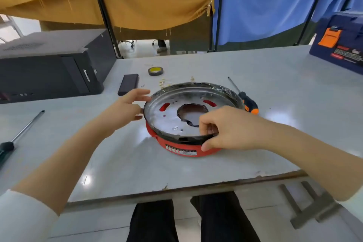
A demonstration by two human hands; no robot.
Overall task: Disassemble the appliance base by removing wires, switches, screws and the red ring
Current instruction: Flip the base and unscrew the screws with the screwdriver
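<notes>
Sitting near the middle of the pale grey bench [196, 173]: round red plastic appliance base [182, 146] carrying a shiny metal pan with a black rim [170, 120]. Pinching the near black rim between thumb and curled fingers: right hand [224, 129], grip clamped. Touching the rim's left edge with relaxed, straight fingers: left hand [127, 107], grip apart. Lying just beyond the base, at right: orange-and-black-handled screwdriver [248, 102].

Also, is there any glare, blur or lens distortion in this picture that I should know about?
Head view: ceiling light glares off the grey table near its front edge; the metal plate shines too. Both hands look slightly soft. The wide lens bends the table edge and the frame poles at the borders.
</notes>
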